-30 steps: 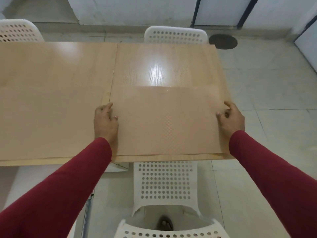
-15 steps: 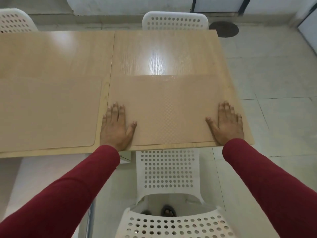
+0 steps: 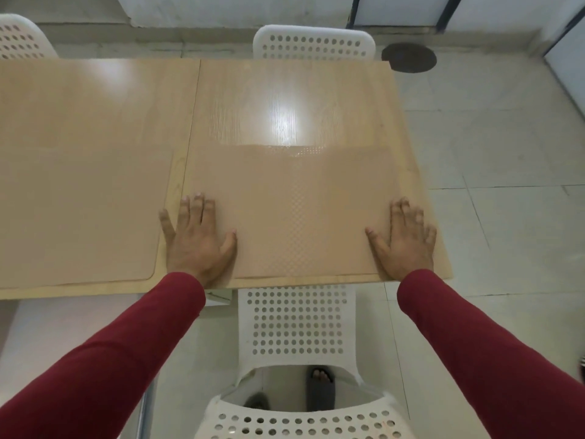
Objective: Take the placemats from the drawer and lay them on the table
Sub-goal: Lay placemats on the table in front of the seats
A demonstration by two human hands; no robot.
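A tan textured placemat [image 3: 291, 210] lies flat on the right half of the wooden table [image 3: 285, 99], close to its near edge. My left hand [image 3: 198, 239] presses flat on the mat's left side, fingers spread and straight, little finger off the mat's edge. My right hand [image 3: 405, 239] lies flat on the mat's near right corner, fingers straight. A second, matching placemat [image 3: 79, 213] lies flat on the left half of the table, touched by neither hand. No drawer is in view.
A white perforated chair [image 3: 297, 324] stands tucked under the table right below me, with my feet visible through it. Another white chair [image 3: 313, 42] stands at the far side and a third [image 3: 19, 39] at the far left. Tiled floor [image 3: 493, 153] lies to the right.
A second ago both hands gripped the mat's side edges with curled fingers. They have since let go and flattened onto it, and the mat sits nearer the table's front edge.
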